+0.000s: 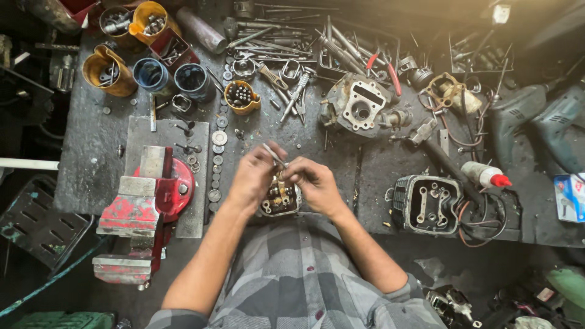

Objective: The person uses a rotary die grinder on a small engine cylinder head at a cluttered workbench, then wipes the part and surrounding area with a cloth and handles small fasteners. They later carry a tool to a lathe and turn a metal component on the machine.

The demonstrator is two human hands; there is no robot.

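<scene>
Head view looks straight down on a dark, cluttered table (97,164). At its near edge, in front of the person's checked shirt, sits a small engine cylinder head (279,200), and both hands meet right over it. Left hand (253,178) is closed, its fingertips pinching a thin metal rod (275,156) that slants up and away. Right hand (315,184) is closed too, fingers curled in toward the same rod (whether it grips the rod or a smaller part, I cannot tell). Just left of the hands stands a red bench vise (146,207) on a steel plate. Farther right lie a second cylinder head (428,205) and a white bottle with a red cap (485,175); wrenches (286,67) spread along the far side.
</scene>
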